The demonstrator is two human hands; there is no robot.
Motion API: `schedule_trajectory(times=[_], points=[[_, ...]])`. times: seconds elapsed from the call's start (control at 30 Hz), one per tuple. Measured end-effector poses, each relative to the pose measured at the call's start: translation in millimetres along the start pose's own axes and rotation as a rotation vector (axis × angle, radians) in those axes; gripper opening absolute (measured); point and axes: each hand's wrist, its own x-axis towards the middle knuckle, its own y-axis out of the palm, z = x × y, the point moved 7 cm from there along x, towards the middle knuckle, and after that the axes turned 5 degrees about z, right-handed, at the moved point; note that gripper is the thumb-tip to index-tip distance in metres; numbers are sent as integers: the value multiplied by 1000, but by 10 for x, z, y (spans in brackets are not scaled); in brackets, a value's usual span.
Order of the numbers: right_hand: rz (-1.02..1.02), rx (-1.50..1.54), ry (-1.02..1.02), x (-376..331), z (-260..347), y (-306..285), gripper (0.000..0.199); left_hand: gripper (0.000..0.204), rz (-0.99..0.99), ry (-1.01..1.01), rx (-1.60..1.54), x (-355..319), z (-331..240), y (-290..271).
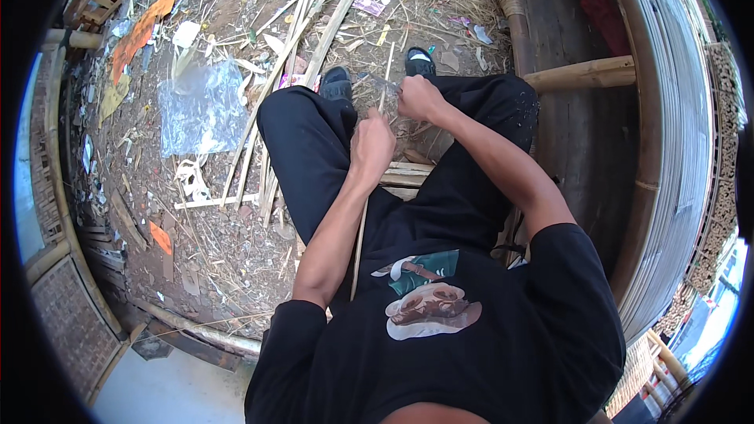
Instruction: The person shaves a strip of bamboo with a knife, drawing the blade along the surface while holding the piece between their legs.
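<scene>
My left hand (372,145) is closed around a long, thin bamboo strip (360,247). The strip runs from beside my left forearm up past my fingers, between my knees. Just beyond it, my right hand (420,100) is closed on a knife. Its narrow grey blade (383,83) points left and crosses the strip a little above my left fingers. The handle is hidden in my fist, and whether the edge bites into the strip is too small to tell.
Several split bamboo slats (334,27) lie on the littered ground at left. A clear plastic sheet (203,108) and an orange scrap (143,35) lie farther left. On my right stands a bamboo frame (650,118) with a crossbar (581,74). My sandals (337,85) are ahead.
</scene>
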Motion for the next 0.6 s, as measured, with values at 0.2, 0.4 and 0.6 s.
schedule_trajectory(times=[0.2, 0.4, 0.6], points=[[-218, 47, 229, 414, -600, -510, 23, 25, 41, 83, -19, -140, -369, -21], [-396, 243, 198, -207, -384, -615, 14, 28, 22, 43, -156, -89, -194, -43], [-181, 137, -87, -388, 90, -321, 15, 26, 12, 19, -177, -2, -107, -57]])
